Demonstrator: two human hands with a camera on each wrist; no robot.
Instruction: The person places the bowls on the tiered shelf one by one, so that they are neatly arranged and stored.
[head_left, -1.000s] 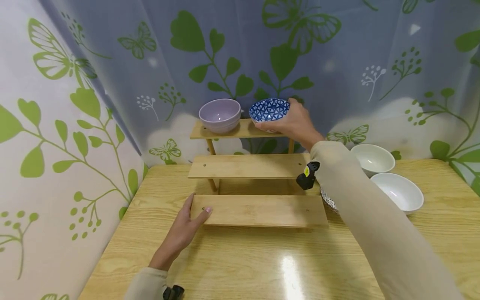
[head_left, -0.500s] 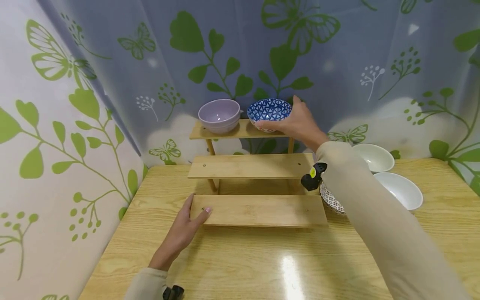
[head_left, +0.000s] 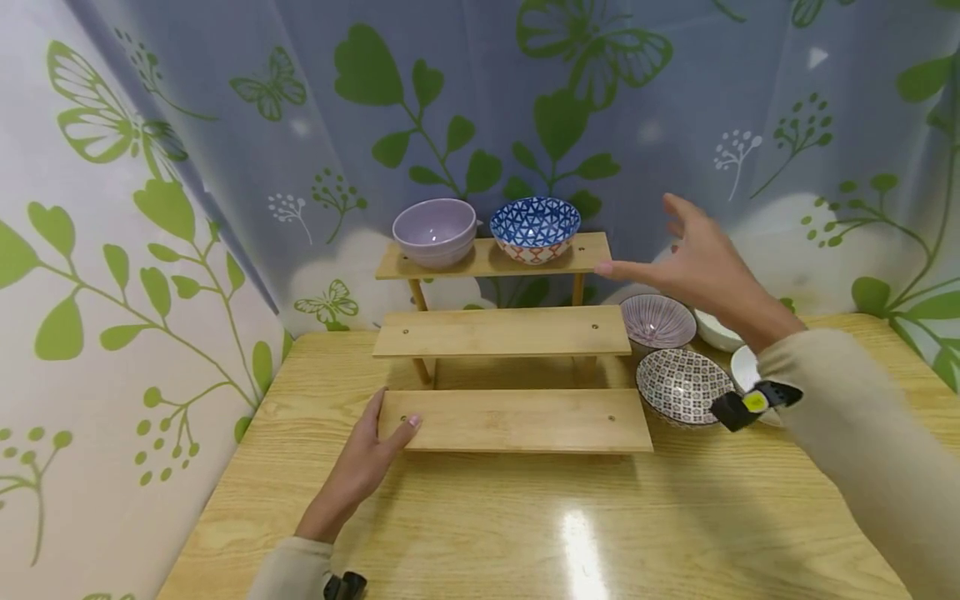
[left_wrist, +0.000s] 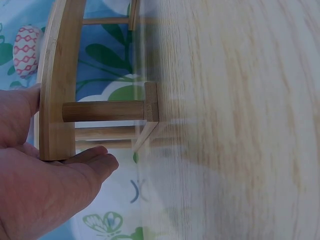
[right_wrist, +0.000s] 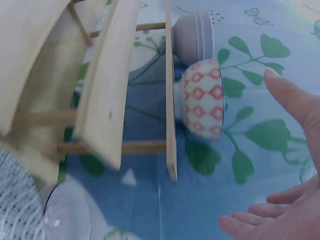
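Head: blue bowl (head_left: 535,227) upright, mouth up

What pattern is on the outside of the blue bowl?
Red diamond lattice on white, clearest in the right wrist view.

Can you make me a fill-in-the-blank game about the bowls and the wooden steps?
1. The blue bowl sits on the ___ step of the wooden steps.
2. Beside it stands a ___ bowl.
3. The left hand touches the ___ step.
4. The right hand holds ___.

Missing words: top; purple; bottom; nothing
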